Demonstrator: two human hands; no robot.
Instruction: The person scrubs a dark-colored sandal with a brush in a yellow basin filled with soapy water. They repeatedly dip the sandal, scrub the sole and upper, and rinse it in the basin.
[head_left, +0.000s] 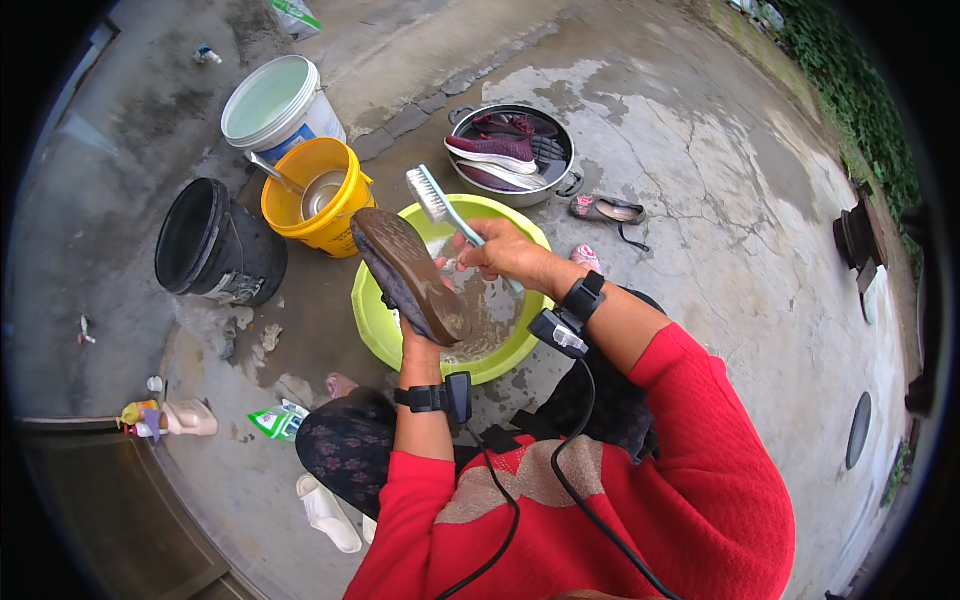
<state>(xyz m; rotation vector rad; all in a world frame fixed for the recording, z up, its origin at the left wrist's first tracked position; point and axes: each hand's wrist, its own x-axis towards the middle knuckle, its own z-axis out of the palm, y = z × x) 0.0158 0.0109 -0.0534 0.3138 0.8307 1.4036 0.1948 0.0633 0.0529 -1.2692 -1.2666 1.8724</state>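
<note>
A dark shoe with a brown sole (409, 274) is held up over a lime-green plastic basin (367, 315), its sole facing up. My left hand (424, 337) grips it from beneath, mostly hidden by the shoe. In my right hand (499, 251) is a light-blue scrubbing brush (450, 214) with white bristles, raised beside the sole and not touching it. Murky water (495, 307) with some suds lies in the basin. Behind the basin, a two-handled metal pot (517, 199) holds maroon sneakers (495, 152) in dark water.
A yellow bucket (341, 232) with a metal ladle, a black bucket (255, 255) and a white bucket (326, 116) stand left of the basin. A flat shoe (607, 210) lies right of the pot. Bottles (187, 418), a green-white packet (277, 421) and white slippers (328, 514) are at lower left.
</note>
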